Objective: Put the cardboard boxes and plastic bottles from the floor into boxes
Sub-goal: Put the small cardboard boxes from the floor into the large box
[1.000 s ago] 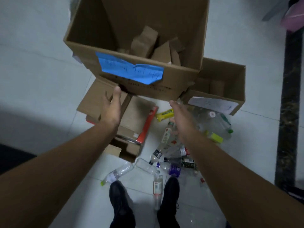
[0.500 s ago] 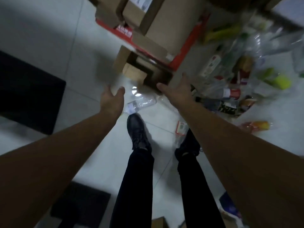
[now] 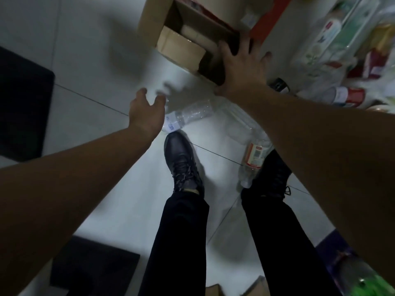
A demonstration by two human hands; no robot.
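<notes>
A clear plastic bottle (image 3: 188, 113) lies on the white floor just past my left shoe. My left hand (image 3: 147, 113) hovers at its near end, fingers apart and curled, holding nothing. My right hand (image 3: 241, 67) is spread flat over the corner of a small open cardboard box (image 3: 181, 45), which lies on the floor under a larger box with red edging (image 3: 265, 16). A second bottle with a red label (image 3: 254, 159) lies beside my right shoe. A blurred heap of several bottles (image 3: 342, 50) fills the upper right.
My two black shoes (image 3: 181, 165) and dark trouser legs stand in the middle. Dark mats (image 3: 21, 103) lie on the floor at left and lower left. Cardboard pieces (image 3: 213, 290) and a green bottle (image 3: 372, 283) show at the bottom edge.
The view has tilted down from the large upright boxes to the floor. Both hands have dropped lower, the right onto the small open box, the left toward the clear bottle.
</notes>
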